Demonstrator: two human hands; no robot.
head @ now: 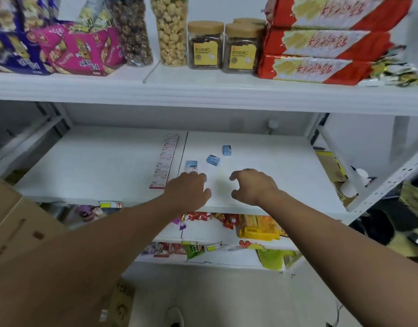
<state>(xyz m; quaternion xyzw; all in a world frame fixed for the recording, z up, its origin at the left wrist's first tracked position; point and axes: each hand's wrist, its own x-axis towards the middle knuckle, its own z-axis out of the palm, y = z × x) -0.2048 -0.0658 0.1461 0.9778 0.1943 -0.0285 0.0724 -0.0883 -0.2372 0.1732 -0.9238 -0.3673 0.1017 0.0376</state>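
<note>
White metal shelving fills the view, and its middle shelf board (104, 161) carries the work. A long strip of pink-and-white price labels (164, 161) lies on that board, running front to back.

Well left of the strip, a brown cardboard box (7, 220) cuts into the frame. Just right of the strip's near end, the left hand (188, 190) rests knuckles-up with its fingers bent down toward the board. Its fingertips are hidden, so I cannot tell whether it holds anything.

Just beyond those knuckles, right beside the strip, lies a flat pale-blue packet (191, 166). Further right of the strip sits a small tilted blue packet (213, 160). A small upright blue carton (226, 150) stands a little further right and deeper in.

Furthest right of the strip, near the board's front edge, the right hand (252, 185) hovers claw-like. Its fingers are loosely curled, its thumb is apart, and it grips nothing.
</note>
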